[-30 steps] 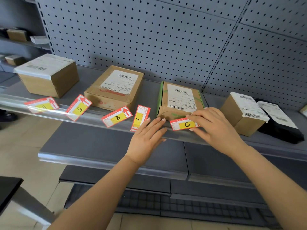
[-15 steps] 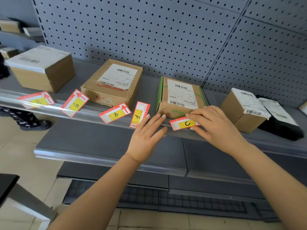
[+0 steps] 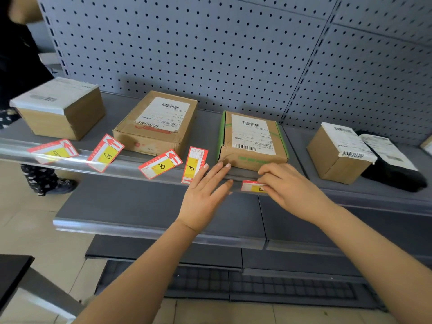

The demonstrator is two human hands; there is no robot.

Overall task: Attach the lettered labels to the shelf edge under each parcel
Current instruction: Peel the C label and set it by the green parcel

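On the left, four loose paper labels lean on the clear glossy plastic shelf edge (image 3: 131,166). Label A (image 3: 53,151) lies almost along it. Label G (image 3: 105,152) and label B (image 3: 160,163) are tilted, with their red arrow ends up and to the right. Label F (image 3: 194,164) stands nearly upright. Each one is a red-bordered rectangle with a yellow field.

The left hand (image 3: 205,195) is flat, its fingers straight and close together, with the tips on the edge just beside label F. Behind it sits a cardboard parcel (image 3: 252,141) with green tape. Under this parcel, label C (image 3: 253,186) lies with its long axis along the edge. The right hand (image 3: 289,188) holds it there with bent fingers and covers its right end.
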